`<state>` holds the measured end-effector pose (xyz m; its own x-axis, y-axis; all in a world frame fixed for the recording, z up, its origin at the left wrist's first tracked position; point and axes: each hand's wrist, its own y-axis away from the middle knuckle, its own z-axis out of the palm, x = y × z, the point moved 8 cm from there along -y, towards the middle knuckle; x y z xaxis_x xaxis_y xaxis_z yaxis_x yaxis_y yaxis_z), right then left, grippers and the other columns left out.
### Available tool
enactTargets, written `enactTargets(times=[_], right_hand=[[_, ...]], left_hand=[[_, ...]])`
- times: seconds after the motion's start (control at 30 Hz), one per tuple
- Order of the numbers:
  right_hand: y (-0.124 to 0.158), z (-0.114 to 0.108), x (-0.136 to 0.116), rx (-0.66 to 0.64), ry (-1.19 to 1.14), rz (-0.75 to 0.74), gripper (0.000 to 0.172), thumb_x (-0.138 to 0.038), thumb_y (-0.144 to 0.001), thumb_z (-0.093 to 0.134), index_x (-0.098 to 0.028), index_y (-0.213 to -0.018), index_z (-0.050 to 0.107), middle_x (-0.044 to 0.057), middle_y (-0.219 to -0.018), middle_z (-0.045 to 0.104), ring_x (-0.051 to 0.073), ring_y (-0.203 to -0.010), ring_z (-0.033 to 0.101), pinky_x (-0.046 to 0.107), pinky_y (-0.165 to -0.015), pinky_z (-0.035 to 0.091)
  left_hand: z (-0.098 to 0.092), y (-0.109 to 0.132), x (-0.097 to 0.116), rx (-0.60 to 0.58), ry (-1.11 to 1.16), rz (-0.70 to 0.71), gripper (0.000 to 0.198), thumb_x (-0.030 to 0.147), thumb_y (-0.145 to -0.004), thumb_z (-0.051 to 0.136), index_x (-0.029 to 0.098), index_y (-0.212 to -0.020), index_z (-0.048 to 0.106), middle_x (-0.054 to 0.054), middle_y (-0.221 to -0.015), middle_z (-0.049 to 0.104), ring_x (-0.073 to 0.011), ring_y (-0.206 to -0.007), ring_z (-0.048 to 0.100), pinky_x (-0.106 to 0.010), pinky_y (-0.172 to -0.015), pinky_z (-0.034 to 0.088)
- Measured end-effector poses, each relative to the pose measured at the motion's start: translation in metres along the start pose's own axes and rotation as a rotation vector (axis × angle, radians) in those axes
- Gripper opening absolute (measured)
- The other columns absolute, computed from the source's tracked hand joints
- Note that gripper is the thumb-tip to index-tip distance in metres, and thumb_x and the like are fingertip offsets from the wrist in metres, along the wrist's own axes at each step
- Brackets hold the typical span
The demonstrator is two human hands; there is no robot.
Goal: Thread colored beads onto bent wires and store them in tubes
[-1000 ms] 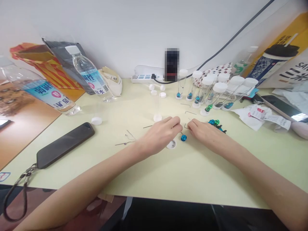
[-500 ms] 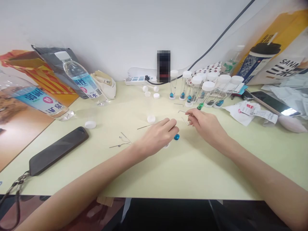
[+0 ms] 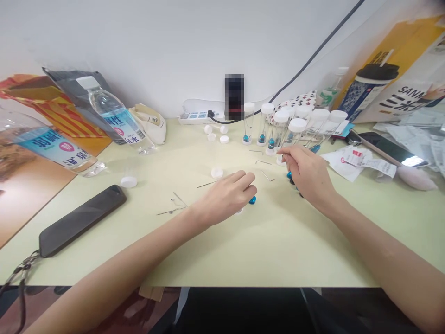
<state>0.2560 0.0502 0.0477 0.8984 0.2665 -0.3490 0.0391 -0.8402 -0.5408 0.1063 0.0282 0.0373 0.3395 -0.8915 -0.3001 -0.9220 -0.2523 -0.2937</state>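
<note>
My left hand is closed above the middle of the table, its fingers curled down; what they hold is hidden. Just by its fingertips a shiny blue bead-like piece shows, and part of a white cap peeks out below the palm. Farther right, my right hand has its thumb and fingers pinched together in front of the capped clear tubes. Under its palm lie small blue and dark pieces, partly covered. Between the hands rest thin L-shaped metal rods. Straight thin rods lie left of my left wrist.
White caps sit near the power strip. On the left are a dark phone with a strap and water bottles. To the right are papers, another phone and a lidded cup.
My right hand has moved right, away from the L-shaped rods, uncovering them, and is now over the small blue and dark pieces. My left hand has stayed in place.
</note>
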Motion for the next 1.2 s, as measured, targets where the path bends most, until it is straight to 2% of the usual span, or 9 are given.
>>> enactTargets(times=[0.3, 0.4, 0.53, 0.7, 0.77, 0.87, 0.97, 1.07, 1.2], right_hand=[[0.002, 0.002, -0.006, -0.030, -0.065, 0.012, 0.020, -0.021, -0.092, 0.042, -0.020, -0.080, 0.058, 0.004, -0.074, 0.065, 0.017, -0.062, 0.060, 0.029, -0.060, 0.044], [0.002, 0.004, -0.008, -0.053, -0.032, -0.015, 0.019, -0.023, -0.093, 0.044, -0.020, -0.079, 0.058, 0.004, -0.072, 0.064, 0.018, -0.064, 0.059, 0.030, -0.060, 0.042], [0.003, 0.006, -0.009, -0.083, -0.027, -0.032, 0.021, -0.023, -0.094, 0.042, -0.020, -0.082, 0.059, 0.005, -0.072, 0.064, 0.018, -0.062, 0.057, 0.030, -0.059, 0.041], [0.006, 0.002, -0.008, -0.037, -0.127, 0.018, 0.020, -0.021, -0.093, 0.043, -0.021, -0.086, 0.061, 0.002, -0.071, 0.065, 0.016, -0.061, 0.060, 0.030, -0.061, 0.045], [0.008, 0.002, -0.007, -0.031, -0.255, 0.079, 0.015, -0.020, -0.091, 0.048, -0.022, -0.085, 0.061, 0.000, -0.069, 0.065, 0.015, -0.061, 0.062, 0.028, -0.058, 0.047], [0.012, 0.006, -0.012, -0.063, -0.484, 0.145, 0.007, -0.022, -0.089, 0.055, -0.021, -0.085, 0.061, 0.000, -0.071, 0.066, 0.014, -0.063, 0.064, 0.026, -0.055, 0.050], [0.017, 0.006, -0.021, -0.063, -0.650, 0.151, 0.005, -0.022, -0.088, 0.057, -0.020, -0.085, 0.061, 0.000, -0.073, 0.067, 0.015, -0.065, 0.066, 0.027, -0.055, 0.052], [0.024, -0.002, -0.030, 0.010, -0.750, 0.090, 0.008, -0.019, -0.090, 0.055, -0.023, -0.086, 0.061, 0.000, -0.075, 0.068, 0.015, -0.065, 0.066, 0.029, -0.054, 0.052], [0.033, -0.014, -0.048, 0.035, -0.738, -0.070, 0.021, -0.010, -0.090, 0.050, -0.029, -0.090, 0.060, -0.001, -0.081, 0.069, 0.016, -0.070, 0.066, 0.030, -0.055, 0.051]], left_hand=[[0.001, -0.001, 0.004, -0.035, -0.001, 0.051, 0.030, -0.005, -0.084, 0.032, 0.014, -0.076, 0.055, -0.008, -0.083, 0.055, -0.0163, -0.070, 0.049, -0.028, -0.059, 0.041], [0.000, 0.001, 0.002, -0.014, 0.068, 0.029, 0.033, -0.004, -0.085, 0.034, 0.012, -0.103, 0.055, -0.011, -0.100, 0.059, -0.0182, -0.080, 0.055, -0.029, -0.066, 0.046], [-0.012, 0.007, -0.018, 0.147, 0.247, -0.110, 0.036, 0.022, -0.096, 0.040, 0.017, -0.132, 0.036, -0.016, -0.124, 0.053, -0.0217, -0.102, 0.057, -0.032, -0.075, 0.051], [-0.031, 0.039, -0.054, 0.455, 0.376, -0.246, 0.026, 0.031, -0.098, 0.034, 0.017, -0.112, 0.051, -0.011, -0.097, 0.062, -0.0162, -0.083, 0.061, -0.028, -0.070, 0.050], [-0.030, 0.053, -0.070, 0.494, 0.364, -0.325, 0.025, 0.031, -0.098, 0.033, 0.018, -0.102, 0.055, -0.007, -0.084, 0.063, -0.0147, -0.073, 0.059, -0.027, -0.064, 0.048], [-0.019, 0.064, -0.084, 0.399, 0.368, -0.367, 0.020, 0.027, -0.096, 0.040, 0.018, -0.089, 0.057, -0.005, -0.077, 0.063, -0.0136, -0.068, 0.057, -0.026, -0.062, 0.045], [0.001, 0.058, -0.075, 0.095, 0.474, -0.249, 0.019, 0.030, -0.094, 0.046, 0.017, -0.086, 0.059, -0.005, -0.079, 0.063, -0.0151, -0.074, 0.058, -0.027, -0.068, 0.045], [0.018, 0.053, -0.056, -0.174, 0.555, -0.153, 0.033, 0.048, -0.085, 0.056, 0.017, -0.092, 0.061, -0.006, -0.085, 0.063, -0.0171, -0.077, 0.058, -0.027, -0.068, 0.044], [0.028, 0.049, -0.040, -0.253, 0.630, -0.185, 0.049, 0.060, -0.075, 0.061, 0.017, -0.099, 0.059, -0.006, -0.092, 0.062, -0.0184, -0.082, 0.058, -0.027, -0.069, 0.044]])
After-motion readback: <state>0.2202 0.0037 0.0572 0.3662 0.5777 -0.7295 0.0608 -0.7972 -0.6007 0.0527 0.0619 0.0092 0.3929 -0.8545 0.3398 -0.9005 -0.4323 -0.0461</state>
